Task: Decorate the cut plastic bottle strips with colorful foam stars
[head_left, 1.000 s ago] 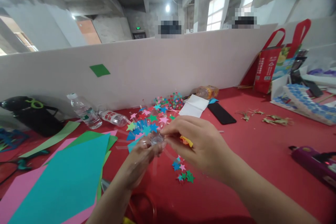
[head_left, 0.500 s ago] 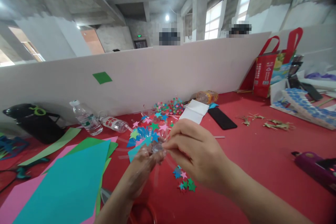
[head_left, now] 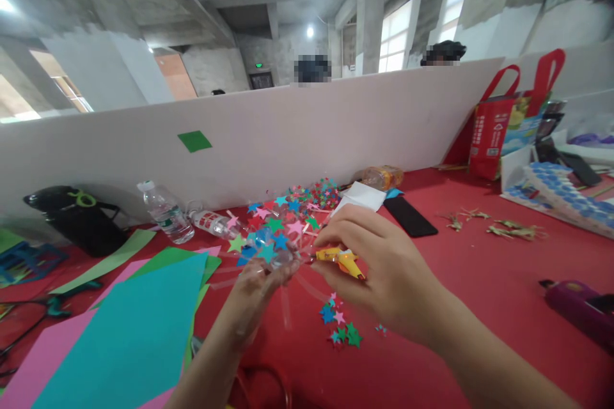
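My left hand (head_left: 259, 291) is closed around a clear round plastic piece (head_left: 283, 258), with clear strips (head_left: 286, 310) fanning out around it. Colourful foam stars (head_left: 275, 225) in blue, green and pink cluster just behind; whether some are fixed to the plastic I cannot tell. Between the thumb and fingers of my right hand (head_left: 378, 262) is a small yellow tube (head_left: 339, 258), its narrow dark end pointing left, close to the plastic piece. Below the hands, several loose stars (head_left: 340, 326) lie on the red table (head_left: 432, 345).
Coloured sheets (head_left: 129, 319), scissors (head_left: 268, 377), a black bottle (head_left: 77, 220) and two clear bottles (head_left: 167, 214) are at left. A phone (head_left: 410, 216), straw-like scraps (head_left: 513, 229), a purple glue gun (head_left: 580, 307) and a red bag (head_left: 489, 134) lie rightward. A white partition (head_left: 311, 134) stands behind.
The yellow tube now shows in my right hand, whose fingers have opened out from a tight pinch. The view has shifted slightly, moving the surroundings a little rightward.
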Demonstrator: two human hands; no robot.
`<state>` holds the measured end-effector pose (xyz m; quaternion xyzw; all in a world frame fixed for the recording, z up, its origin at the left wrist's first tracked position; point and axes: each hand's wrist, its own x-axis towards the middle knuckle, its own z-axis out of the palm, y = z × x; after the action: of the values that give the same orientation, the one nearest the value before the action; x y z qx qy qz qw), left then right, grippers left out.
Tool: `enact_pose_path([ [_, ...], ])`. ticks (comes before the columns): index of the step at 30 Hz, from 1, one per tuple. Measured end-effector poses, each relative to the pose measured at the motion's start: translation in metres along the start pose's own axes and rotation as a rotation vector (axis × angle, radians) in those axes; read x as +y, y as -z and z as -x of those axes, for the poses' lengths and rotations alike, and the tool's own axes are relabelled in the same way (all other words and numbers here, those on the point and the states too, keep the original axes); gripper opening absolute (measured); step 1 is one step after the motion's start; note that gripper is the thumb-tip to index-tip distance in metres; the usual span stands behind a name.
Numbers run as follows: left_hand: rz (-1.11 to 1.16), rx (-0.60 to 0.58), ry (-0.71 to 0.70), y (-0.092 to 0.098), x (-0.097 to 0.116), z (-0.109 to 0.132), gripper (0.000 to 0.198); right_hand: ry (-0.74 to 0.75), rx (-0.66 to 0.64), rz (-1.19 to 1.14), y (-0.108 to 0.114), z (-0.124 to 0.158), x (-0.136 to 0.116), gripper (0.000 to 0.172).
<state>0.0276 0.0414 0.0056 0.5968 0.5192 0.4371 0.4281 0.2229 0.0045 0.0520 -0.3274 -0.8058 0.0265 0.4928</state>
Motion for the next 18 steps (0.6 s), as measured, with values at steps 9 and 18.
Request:
enact_pose_path([
  [9,0.115,0.069,0.014,-0.004,0.016,0.0,0.021,-0.048,0.007,0.033,-0.008,0.002,0.002,0.004],
  [18,0.123,0.058,0.071,-0.009,0.011,0.001,0.008,-0.083,0.029,0.013,-0.008,0.004,0.001,0.002],
])
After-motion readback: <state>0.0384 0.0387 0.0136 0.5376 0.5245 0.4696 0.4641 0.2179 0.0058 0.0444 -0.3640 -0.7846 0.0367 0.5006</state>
